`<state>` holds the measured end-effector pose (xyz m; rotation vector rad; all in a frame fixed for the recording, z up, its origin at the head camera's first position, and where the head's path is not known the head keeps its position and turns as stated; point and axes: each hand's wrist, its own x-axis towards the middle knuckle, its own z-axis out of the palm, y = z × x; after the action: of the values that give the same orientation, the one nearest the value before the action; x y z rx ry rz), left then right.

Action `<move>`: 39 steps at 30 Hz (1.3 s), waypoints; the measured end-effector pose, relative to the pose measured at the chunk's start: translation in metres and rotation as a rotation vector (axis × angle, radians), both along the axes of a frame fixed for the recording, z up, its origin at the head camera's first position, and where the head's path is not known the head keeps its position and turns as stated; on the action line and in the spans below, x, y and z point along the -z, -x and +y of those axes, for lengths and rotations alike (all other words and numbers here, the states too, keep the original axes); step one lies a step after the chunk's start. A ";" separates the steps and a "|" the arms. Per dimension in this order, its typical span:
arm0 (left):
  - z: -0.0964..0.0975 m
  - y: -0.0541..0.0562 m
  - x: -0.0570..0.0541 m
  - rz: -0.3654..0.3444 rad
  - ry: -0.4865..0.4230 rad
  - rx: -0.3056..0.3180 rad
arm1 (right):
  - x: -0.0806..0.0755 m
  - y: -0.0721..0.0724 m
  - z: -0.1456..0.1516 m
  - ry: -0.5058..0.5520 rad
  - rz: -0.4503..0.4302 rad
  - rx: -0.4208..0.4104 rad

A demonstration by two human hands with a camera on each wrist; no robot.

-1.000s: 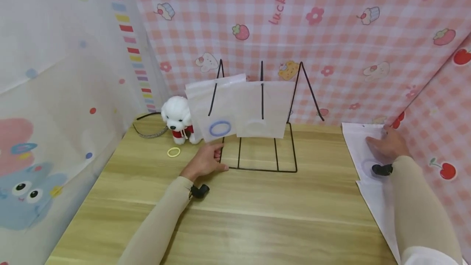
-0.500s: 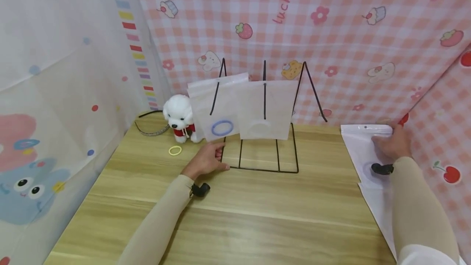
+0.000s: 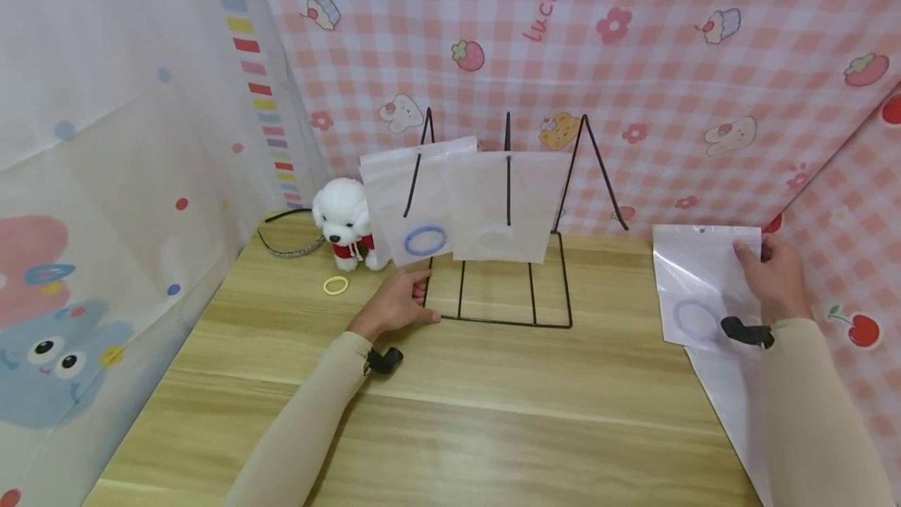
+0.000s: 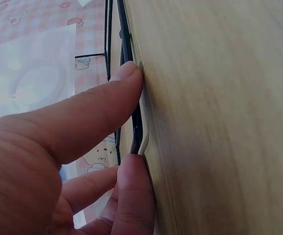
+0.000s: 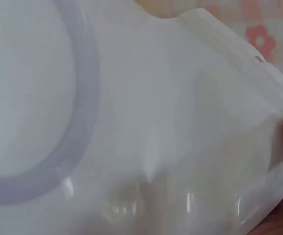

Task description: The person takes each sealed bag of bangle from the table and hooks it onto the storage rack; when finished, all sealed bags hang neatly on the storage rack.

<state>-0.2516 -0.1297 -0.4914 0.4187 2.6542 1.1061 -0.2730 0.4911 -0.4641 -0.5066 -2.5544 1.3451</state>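
Translucent white rectangular plastic bag (image 3: 697,276) at right: smooth, glossy. Thin black angular metal-looking wire rack (image 3: 508,192): smooth. Flat light-brown wood-grain worktop (image 3: 493,397): smooth, faint sheen. Dog-shaped white plush toy (image 3: 345,206): fluffy, matt.

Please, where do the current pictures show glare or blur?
Head view: faint sheen on the translucent bag held by the right hand; right wrist view: small bright glints low on that bag, the ring soft-edged behind its film; left wrist view: the table shows blurred grain.

On the pink checked cloth (image 3: 662,84) facing me I read "luck" (image 3: 540,14), running upward; the next word, starting with "l", is cut off.
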 end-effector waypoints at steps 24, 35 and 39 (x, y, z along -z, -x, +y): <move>0.001 -0.001 -0.001 -0.021 -0.017 -0.032 | -0.064 -0.067 -0.077 0.086 0.404 0.035; 0.000 0.000 0.002 -0.030 -0.035 -0.029 | -0.086 -0.101 -0.113 0.144 0.539 -0.024; 0.000 0.001 0.003 -0.032 -0.037 -0.030 | -0.095 -0.111 -0.128 0.236 0.635 -0.148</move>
<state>-0.2524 -0.1301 -0.4943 0.3664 2.6237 1.1623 -0.1623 0.3628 -0.3694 0.0818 -1.9547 1.5558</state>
